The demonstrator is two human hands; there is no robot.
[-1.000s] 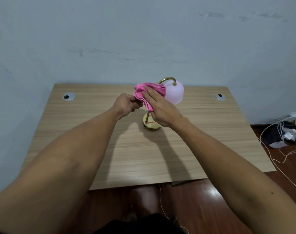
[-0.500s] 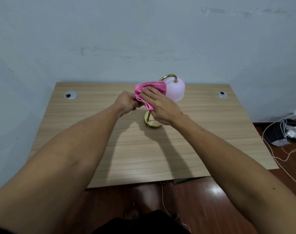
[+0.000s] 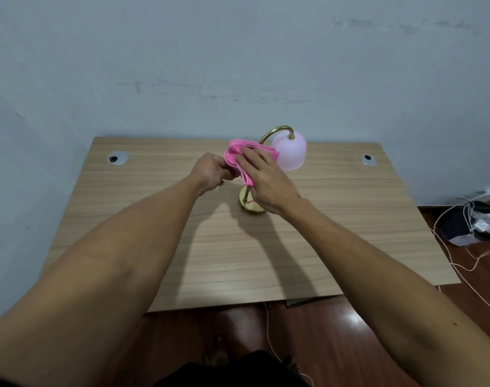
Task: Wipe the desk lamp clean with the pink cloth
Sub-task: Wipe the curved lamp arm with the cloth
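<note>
Head view: wiping the lamp (image 3: 277, 163) stem. The lamp stands upright near the middle of the desk (image 3: 182, 261), brass base (image 3: 250, 205) flat on the wood, pale pink shade (image 3: 291, 152) hanging from the curved neck (image 3: 274, 131). The cloth (image 3: 239, 156), bunched in folds, is wrapped about the upper stem just left of the shade. The right hand (image 3: 266, 182) lies over the cloth with fingers (image 3: 252, 160) extended and close together, pressing the fabric against the stem, presumably so that it rubs the metal. The left hand (image 3: 210, 171) is curled closed on the cloth's left edge, probably keeping it taut and steadying the light lamp against tipping. The fingertips are partly hidden. A cable hole (image 3: 117, 158) sits well to the left.
</note>
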